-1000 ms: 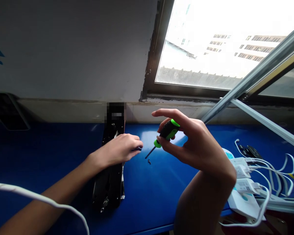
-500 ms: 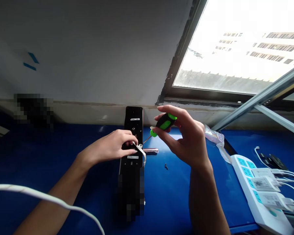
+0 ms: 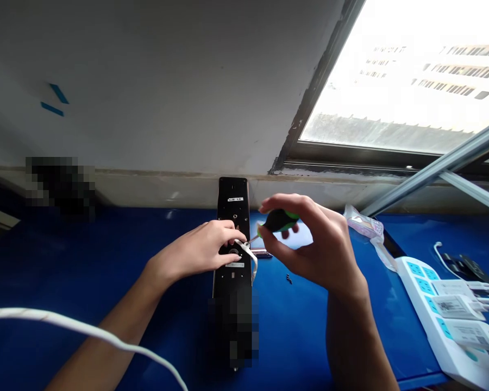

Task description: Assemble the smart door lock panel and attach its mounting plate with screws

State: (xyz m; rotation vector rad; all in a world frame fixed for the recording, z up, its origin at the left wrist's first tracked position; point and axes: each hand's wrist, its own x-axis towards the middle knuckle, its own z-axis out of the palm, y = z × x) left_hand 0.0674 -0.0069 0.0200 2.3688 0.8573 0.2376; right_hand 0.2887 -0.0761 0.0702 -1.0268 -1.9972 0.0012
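Observation:
A long black panel (image 3: 233,189) with white labels lies on the blue table, its near end blurred out. It resembles a door lock plate, and a shiny bar-like handle (image 3: 263,253) juts from its right side. My left hand (image 3: 199,250) rests over the panel's middle, thumb and fingers pinching a white cable (image 3: 254,263) that hangs over the right edge. In my right hand (image 3: 318,244) is a black and green screwdriver (image 3: 281,220), held slanted. Its tip reaches the panel beside the left fingertips; exact contact is hard to make out. Several small black screws (image 3: 289,279) lie right of the panel.
A white power strip (image 3: 421,304) with plugged-in chargers (image 3: 452,307) stands at the right. Behind it lie a plastic packet (image 3: 364,224) and a black device (image 3: 466,266). Another white cable (image 3: 85,331) crosses the lower left. A metal brace (image 3: 436,165) slants before the window.
The whole view has shifted, so things appear farther right. My right hand has tilted the screwdriver flatter and lower, its tip still near the panel. My left hand keeps its pinch on the cable.

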